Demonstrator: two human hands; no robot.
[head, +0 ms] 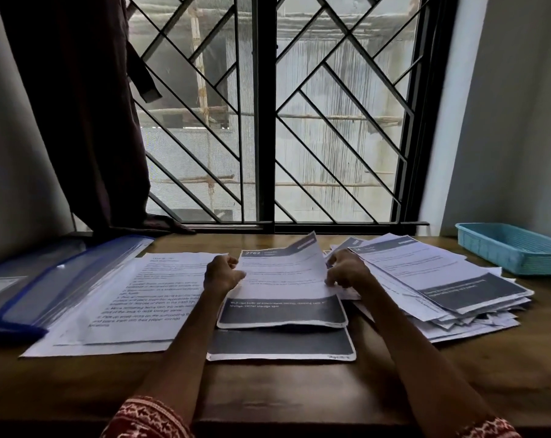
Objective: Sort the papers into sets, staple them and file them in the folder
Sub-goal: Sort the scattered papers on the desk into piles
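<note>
At a smooth brown wooden desk [268, 393] set against a barred window [268, 115], a person sorts printed sheets, both hands gripping one page. The left hand [221, 275] curls its fingers around the left edge of the lifted sheet [283, 279], while the right hand [347, 270] pinches the right edge; the thin white paper bows upward, its top right corner standing free and a dark grey header band bearing the number 2762 running across its top. A broad dark block with pale lettering fills the sheet's lower part, and just below it a second sheet [280, 344] lies flat on the desk, its own dark rectangular band showing. Left of the lifted sheet, touching it, rests a flat pile of text pages [135, 305] in plain white with lines of black type. Farther left of the lifted sheet lies the folder [40, 286], glossy translucent blue plastic with darker blue edging, partly overlapping that pile. Right of the lifted sheet spreads a loose, uneven heap of papers [438, 292], edges fanned and curling. Beyond that heap, to the right, sits a pale blue plastic tray [514, 248] with woven-pattern walls. A dark maroon curtain [87, 121] hangs in folds at the window's left side. Red patterned sleeves [147, 418] frame the forearms.
</note>
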